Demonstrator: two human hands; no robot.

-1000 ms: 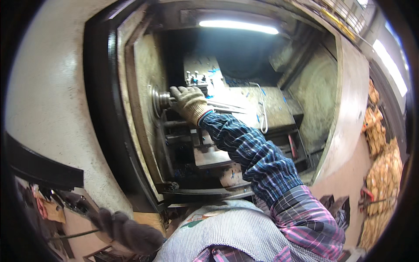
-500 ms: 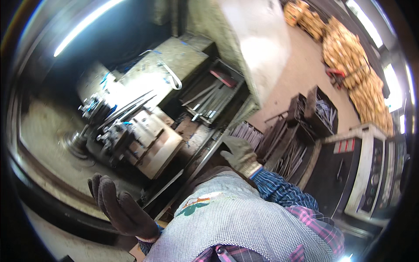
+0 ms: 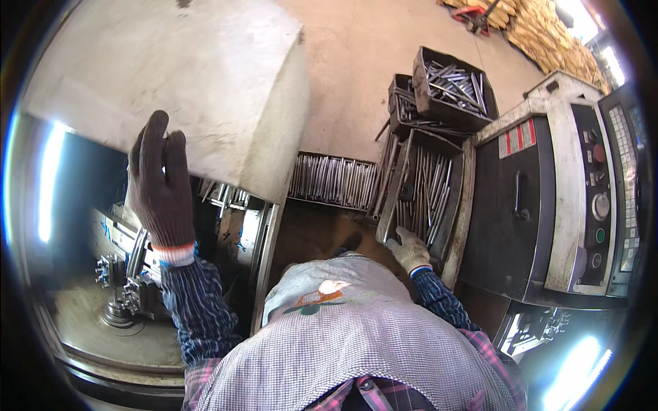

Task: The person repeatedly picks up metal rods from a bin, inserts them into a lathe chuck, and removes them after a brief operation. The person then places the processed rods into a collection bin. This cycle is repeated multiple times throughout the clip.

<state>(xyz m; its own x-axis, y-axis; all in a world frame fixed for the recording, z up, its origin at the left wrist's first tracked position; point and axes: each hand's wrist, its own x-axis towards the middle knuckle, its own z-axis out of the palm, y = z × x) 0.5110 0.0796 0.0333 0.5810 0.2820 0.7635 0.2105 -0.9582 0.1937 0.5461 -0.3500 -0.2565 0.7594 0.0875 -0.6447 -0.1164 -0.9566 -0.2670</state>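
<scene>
My left hand (image 3: 163, 188), in a dark brown knit glove, is raised in front of the pale machine panel (image 3: 199, 89). Its fingers are stretched out with a gap between them; whether they touch the panel I cannot tell. Off to the right, my right hand (image 3: 410, 251), in an off-white glove, is at the near end of a long dark bin (image 3: 460, 198). Two of its fingers point apart at the bin's near edge, and I see nothing held. Inside that bin lie long metal rods (image 3: 428, 185), some dull, some shiny.
Beyond stands a dark crate (image 3: 419, 89) heaped with metal rods. A flat tray (image 3: 301, 198) holds a row of rods between the machines. Left is the machine's lit interior with a tool holder (image 3: 140, 291); right, a control panel (image 3: 595, 205). A red pallet jack (image 3: 474, 20) stands far back.
The view has turned to the right. My left hand has risen from low beside the machine to the pale panel. My right hand has come to the rod bin's near end.
</scene>
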